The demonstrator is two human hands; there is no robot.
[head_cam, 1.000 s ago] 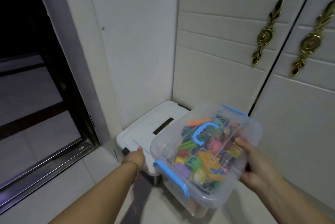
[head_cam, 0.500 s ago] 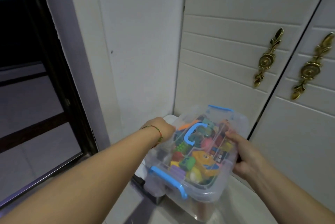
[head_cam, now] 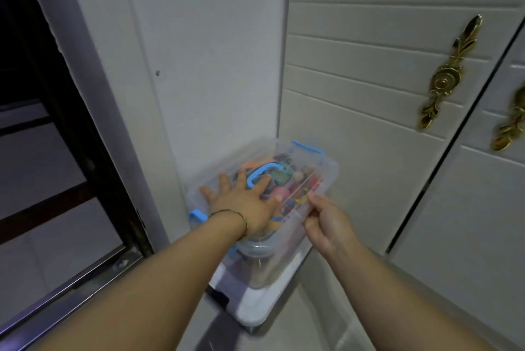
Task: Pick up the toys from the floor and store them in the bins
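A clear plastic bin (head_cam: 318, 177) with blue latches and a blue lid handle (head_cam: 260, 173) is full of colourful toys. It sits on top of a larger white lidded bin (head_cam: 255, 305) in the corner. My left hand (head_cam: 244, 203) lies flat on the clear lid, fingers spread, just left of the handle. My right hand (head_cam: 326, 220) pinches the near right edge of the clear bin with thumb and curled fingers. The toys under my left palm are hidden.
A white wall stands behind the bins. White wardrobe doors with gold handles (head_cam: 446, 77) close off the right side. A dark sliding-door frame (head_cam: 85, 151) and its metal floor track (head_cam: 71, 288) run along the left. Pale floor tiles lie below.
The clear bin has gone from being carried in the air to sitting on the white bin. My left hand moved from the white lid's edge onto the clear lid.
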